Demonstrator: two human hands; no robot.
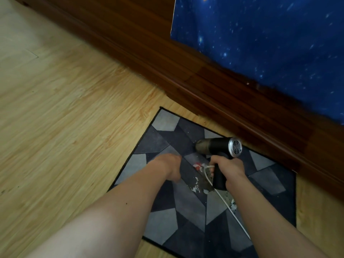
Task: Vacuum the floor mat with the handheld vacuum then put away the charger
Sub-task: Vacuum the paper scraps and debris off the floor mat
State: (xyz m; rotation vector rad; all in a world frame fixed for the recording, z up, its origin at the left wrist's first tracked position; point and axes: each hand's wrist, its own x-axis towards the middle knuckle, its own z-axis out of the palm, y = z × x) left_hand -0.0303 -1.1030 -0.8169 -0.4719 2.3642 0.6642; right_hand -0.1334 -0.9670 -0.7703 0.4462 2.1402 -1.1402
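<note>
Vacuuming step: my right hand (229, 169) is wrapped round the handheld vacuum (216, 147) handle, nozzle over the floor mat (163, 144), charger cable (226, 201) trailing; my left hand (170, 167) hides its fingers; next, I judge, sweep onto the scraps (196, 183).

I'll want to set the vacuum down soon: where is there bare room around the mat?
The wooden floor left of the mat is bare, up to the dark wooden frame. The mat's near-left part is free. Crowded: the mat's middle, with scraps, the white cable, the left hand, and the right hand gripping the vacuum.
</note>
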